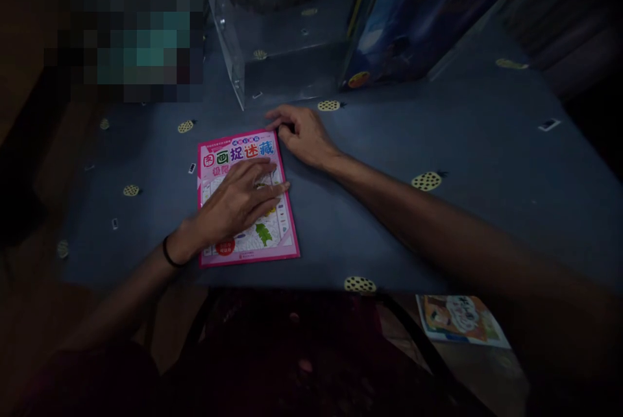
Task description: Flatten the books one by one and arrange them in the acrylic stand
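Note:
A pink-bordered children's picture activity book lies closed on the cloth-covered table, its cover printed with large colourful Chinese characters. My left hand rests flat across the middle of the cover, fingers spread toward the right edge, hiding part of the picture. A dark band circles the left wrist. At the book's top right corner, my right hand has its fingers bent, with thumb and forefinger closed at the corner. The dim light hides how much of the corner is between them.
A clear acrylic stand stands behind the book, with a dark blue picture book or package at its right. The table has a blue pineapple-print cloth. Another book lies below the table's front edge. A blurred-out patch covers the upper left.

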Tool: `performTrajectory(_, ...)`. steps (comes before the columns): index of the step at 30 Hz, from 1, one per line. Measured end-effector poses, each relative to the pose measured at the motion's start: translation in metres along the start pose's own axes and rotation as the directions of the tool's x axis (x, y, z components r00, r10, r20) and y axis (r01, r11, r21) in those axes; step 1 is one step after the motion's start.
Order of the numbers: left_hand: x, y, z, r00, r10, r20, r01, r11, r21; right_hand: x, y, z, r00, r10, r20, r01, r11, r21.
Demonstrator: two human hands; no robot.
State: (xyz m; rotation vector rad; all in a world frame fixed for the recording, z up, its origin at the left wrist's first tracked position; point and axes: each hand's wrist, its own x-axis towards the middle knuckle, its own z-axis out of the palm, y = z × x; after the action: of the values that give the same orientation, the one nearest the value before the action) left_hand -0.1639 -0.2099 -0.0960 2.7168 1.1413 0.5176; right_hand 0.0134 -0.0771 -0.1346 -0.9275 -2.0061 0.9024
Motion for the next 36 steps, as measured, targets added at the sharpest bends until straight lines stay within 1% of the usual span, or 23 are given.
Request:
performTrajectory(6,-0.023,0.041,-0.005,0.997,0.048,0.054,-0.046,0.999,-0.024,0.0,0.001,0.0,1.0,0.0,0.0,0.0,1.0,0.003)
performTrajectory(9,-0.034,0.056,-0.004,0.994,0.063,0.084,-0.061,0.998,-0.033,0.001,0.003,0.001,1.0,0.01,0.005,-0.01,1.0,0.009)
performTrajectory(12,-0.042,0.065,-0.001,0.993,0.059,0.1,-0.056,0.998,-0.031,0.001,0.005,0.003,1.0,0.009,0.001,-0.009,1.0,0.002)
performTrajectory(15,-0.045,0.066,0.002,0.995,0.052,0.083,-0.05,0.999,-0.016,-0.001,0.006,0.003,1.0,-0.02,0.006,0.02,0.999,-0.032)
performTrajectory(17,-0.045,0.066,0.002,0.996,0.051,0.069,-0.05,0.999,-0.013,-0.004,0.002,0.003,0.998,-0.055,0.018,0.056,0.994,-0.094)
performTrajectory(19,-0.045,0.067,0.001,0.997,0.052,0.054,-0.051,0.999,-0.011,-0.009,-0.005,0.003,0.995,-0.095,0.042,0.101,0.975,-0.2)
performTrajectory(21,-0.044,0.069,-0.001,0.998,0.047,0.047,-0.046,0.999,-0.012,-0.016,-0.014,0.003,0.989,-0.125,0.084,0.145,0.936,-0.32)
performTrajectory(23,-0.044,0.069,-0.002,0.998,0.033,0.054,-0.032,0.999,-0.018,-0.023,-0.024,0.005,0.981,-0.143,0.128,0.183,0.899,-0.398)
performTrajectory(25,-0.046,0.067,-0.001,0.998,0.017,0.062,-0.016,1.0,-0.016,-0.029,-0.032,0.009,0.975,-0.152,0.165,0.21,0.874,-0.438)
performTrajectory(27,-0.048,0.059,0.002,0.998,-0.009,0.055,0.008,1.0,0.021,-0.036,-0.04,0.013,0.968,-0.152,0.2,0.23,0.857,-0.462)
performTrajectory(29,-0.051,0.045,0.004,0.997,-0.079,0.026,0.077,0.993,0.089,-0.045,-0.047,0.019,0.96,-0.144,0.241,0.247,0.844,-0.477)
performTrajectory(31,-0.055,0.028,0.004,0.984,-0.175,-0.017,0.176,0.974,0.143,-0.055,-0.054,0.024,0.954,-0.125,0.272,0.25,0.835,-0.49)
performTrajectory(34,-0.062,0.004,-0.001,0.957,-0.277,-0.087,0.288,0.944,0.161,-0.073,-0.061,0.033,0.955,-0.097,0.281,0.236,0.821,-0.52)
performTrajectory(36,-0.065,-0.007,-0.004,0.936,-0.329,-0.127,0.347,0.925,0.155,-0.082,-0.063,0.037,0.956,-0.092,0.278,0.236,0.802,-0.549)
